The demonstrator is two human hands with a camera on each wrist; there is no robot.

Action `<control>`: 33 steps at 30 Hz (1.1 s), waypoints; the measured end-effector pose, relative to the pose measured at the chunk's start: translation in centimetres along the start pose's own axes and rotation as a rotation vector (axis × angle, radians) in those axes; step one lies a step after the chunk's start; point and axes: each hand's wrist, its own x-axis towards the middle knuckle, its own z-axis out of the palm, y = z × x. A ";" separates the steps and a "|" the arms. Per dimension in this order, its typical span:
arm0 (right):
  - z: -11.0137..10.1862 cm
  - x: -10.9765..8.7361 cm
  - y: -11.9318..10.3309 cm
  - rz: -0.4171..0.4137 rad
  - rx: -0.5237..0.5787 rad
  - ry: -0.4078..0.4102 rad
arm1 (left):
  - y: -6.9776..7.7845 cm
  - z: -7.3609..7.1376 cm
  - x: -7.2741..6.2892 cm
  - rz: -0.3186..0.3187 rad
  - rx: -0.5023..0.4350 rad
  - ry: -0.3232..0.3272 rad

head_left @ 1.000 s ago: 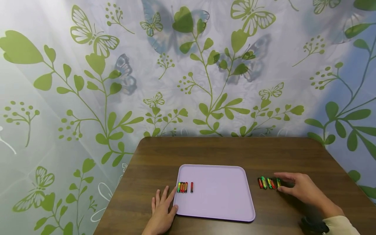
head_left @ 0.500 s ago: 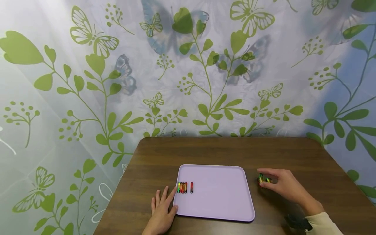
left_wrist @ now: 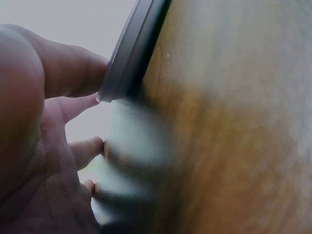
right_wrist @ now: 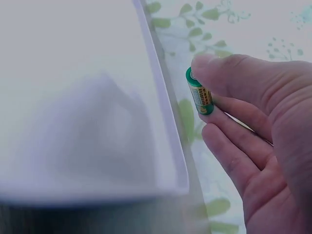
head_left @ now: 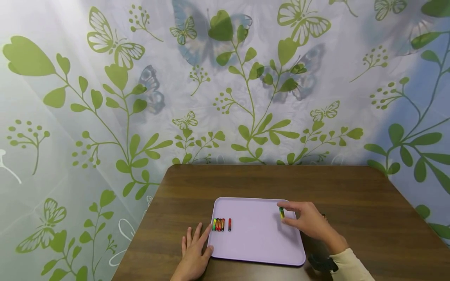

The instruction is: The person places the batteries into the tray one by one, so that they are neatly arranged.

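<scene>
My right hand (head_left: 309,222) pinches a green battery (right_wrist: 201,95) end to end between thumb and fingertips. In the head view this battery is over the right part of the lilac tray (head_left: 260,242). At the tray's left side stand several batteries (head_left: 218,224) in a tight row, one green and the others red. A single red battery (head_left: 230,224) lies a little to their right. My left hand (head_left: 193,253) rests at the tray's left edge with its fingers spread. In the left wrist view the thumb (left_wrist: 78,70) touches the tray rim (left_wrist: 122,58).
The tray lies on a dark wooden table (head_left: 190,181). Just past my right hand peeks a bit of another battery (head_left: 324,217), mostly hidden by the hand. A curtain (head_left: 225,97) printed with leaves and butterflies hangs behind the table.
My right hand has moved left from the group of batteries on the table to above the tray, carrying the green battery. My left hand and the batteries on the tray have stayed put.
</scene>
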 end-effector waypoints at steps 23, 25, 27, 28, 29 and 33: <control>7.2 3.2 -4.0 -0.013 0.138 -0.068 | 0.2 0.0 -0.2 0.015 0.004 0.013; 7.9 3.4 -4.5 -0.012 0.141 -0.078 | 0.2 0.0 -0.2 0.015 0.006 0.012; 8.7 3.8 -5.0 -0.017 0.138 -0.087 | 0.2 0.0 -0.2 0.014 0.009 0.012; 9.0 3.9 -5.2 -0.018 0.137 -0.091 | 0.2 0.0 -0.2 0.013 0.009 0.012; 9.4 4.0 -5.5 -0.022 0.140 -0.095 | 0.2 0.0 -0.2 0.012 0.009 0.011; 10.5 4.5 -6.2 -0.059 0.158 -0.097 | 0.3 0.0 -0.2 0.012 0.010 0.008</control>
